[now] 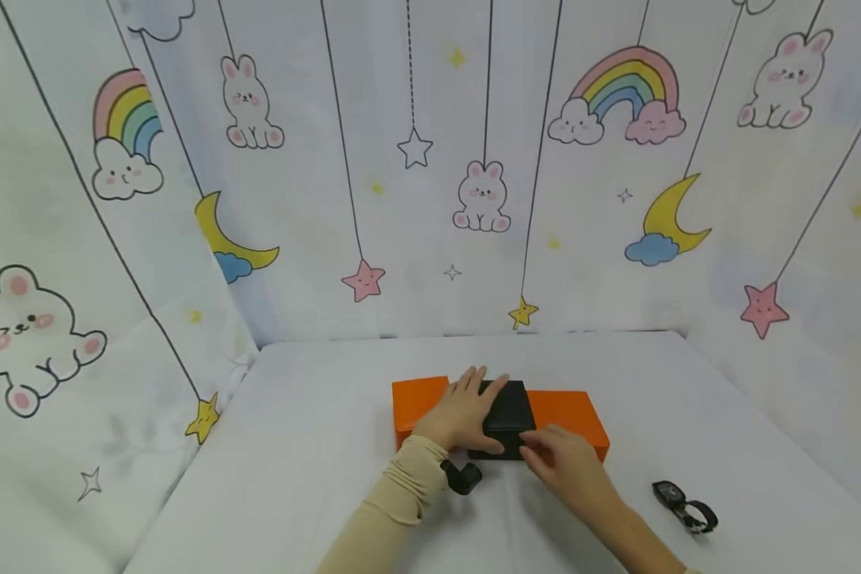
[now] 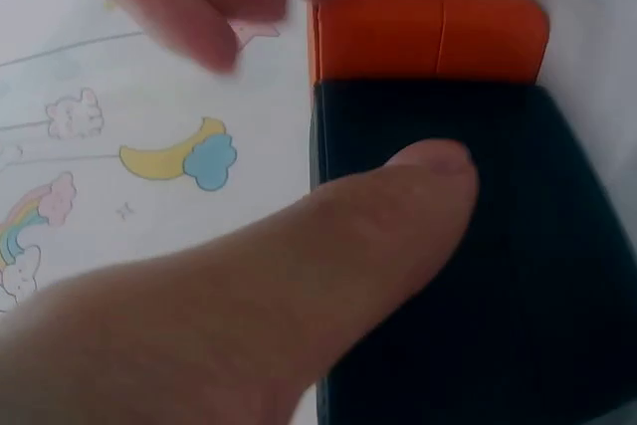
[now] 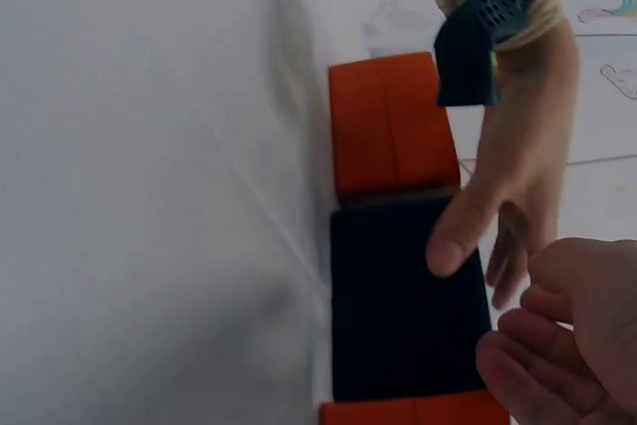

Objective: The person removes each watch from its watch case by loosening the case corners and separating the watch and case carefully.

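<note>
A black box stands on the white table between two orange boxes, the left orange box and the right orange box. My left hand lies at the black box's left side with fingers spread, its thumb near the front face. In the left wrist view the thumb reaches across the black box. My right hand is at the box's front right corner. Its fingers bend loosely in the right wrist view, with nothing visible in them; whether they touch the box I cannot tell.
A black wristwatch lies on the table to the right. A small black device is worn on my left wrist. White cloth printed with rabbits, stars and rainbows hangs behind the table and at its sides.
</note>
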Demonstrator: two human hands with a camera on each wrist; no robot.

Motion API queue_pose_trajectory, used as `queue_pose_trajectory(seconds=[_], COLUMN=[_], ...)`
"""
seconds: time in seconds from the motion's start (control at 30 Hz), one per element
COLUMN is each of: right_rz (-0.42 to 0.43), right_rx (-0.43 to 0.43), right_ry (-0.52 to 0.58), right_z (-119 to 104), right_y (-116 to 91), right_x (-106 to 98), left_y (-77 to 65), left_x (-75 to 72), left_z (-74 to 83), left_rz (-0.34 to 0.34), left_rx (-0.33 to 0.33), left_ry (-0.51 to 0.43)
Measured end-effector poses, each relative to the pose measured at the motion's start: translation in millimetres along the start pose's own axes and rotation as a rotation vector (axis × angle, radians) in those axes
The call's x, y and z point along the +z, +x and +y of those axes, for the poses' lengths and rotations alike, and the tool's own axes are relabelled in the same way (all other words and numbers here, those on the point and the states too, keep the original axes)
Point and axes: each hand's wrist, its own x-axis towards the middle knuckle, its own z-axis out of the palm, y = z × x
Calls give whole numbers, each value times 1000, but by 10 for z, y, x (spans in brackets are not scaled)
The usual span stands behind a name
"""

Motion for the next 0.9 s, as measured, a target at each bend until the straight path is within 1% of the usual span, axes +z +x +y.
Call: queue_pose_trajectory(seconds=[0.1,0.17,0.23,0.33,0.4,0.53,0.6,0.63,0.73,0.83,0.9], right_rz=[-25,-3,23,75,120,226,271,287,299,292,294], right_rx=[104,138,150,142,131,73,36,31,28,39,53], right_ry=[35,61,92,102,87,62,52,51,39,31,24], right_z=[-13,-3,5,-2,-22,-82,-113,-109,-83,-21,47], right_y=[-56,-51,-26,27,50,56,71,48,17,26,36], right_x=[198,263,293,317,348,452,496,519,553,528,492], left_y=[17,22,26,49,67,93,105,111,126,140,156], left_x=[166,229,247,220,188,140,103,111,108,92,82], left_z=[62,69,55,3,-36,-135,-209,-230,-312,-386,-405], left_rz=[-41,-49,-48,-27,-13,-6,-3,-10,-32,-46,-55], left_rx=[-5,-7,-12,-17,-9,19,25,30,30,24,28], left_ry=[-15,-24,-28,-31,-25,-9,-14,-21,-54,-102,-130])
